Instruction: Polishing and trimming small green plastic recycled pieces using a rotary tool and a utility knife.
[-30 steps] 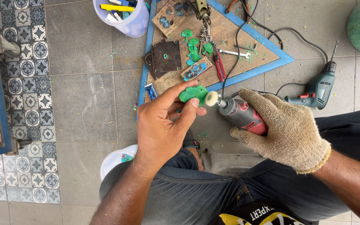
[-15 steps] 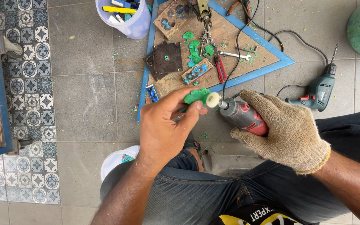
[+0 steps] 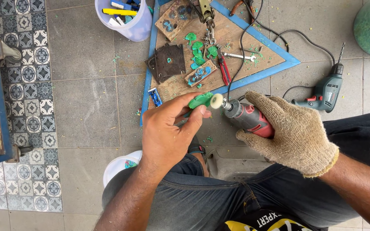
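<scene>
The bare left hand (image 3: 168, 132) pinches a small green piece (image 3: 201, 100) between thumb and fingertips, closed firmly on it so that only its upper end shows past the fingers. Just to the right of that pinch, the pale round wheel (image 3: 216, 101) of a red and grey rotary tool (image 3: 248, 119) touches the edge of the green piece. The right hand (image 3: 290, 130), in a knitted beige glove, is wrapped tight around the body of the tool, with the wheel end pointing left toward the pinch. Both hands are held over the person's lap, above a grey tiled floor (image 3: 86, 107). Beyond the pinch lies a triangular wooden board (image 3: 236, 38) with a blue rim, bearing more green pieces (image 3: 200, 49), a dark square plate (image 3: 168, 62), red-handled pliers (image 3: 224, 70) and a small spanner (image 3: 240, 55). Farther off to the upper left of the grip stands a white bucket (image 3: 129, 21) holding 1 yellow tool and other bits. To the right of the gloved hand, well apart, a green corded drill (image 3: 326, 92) lies on the floor.
</scene>
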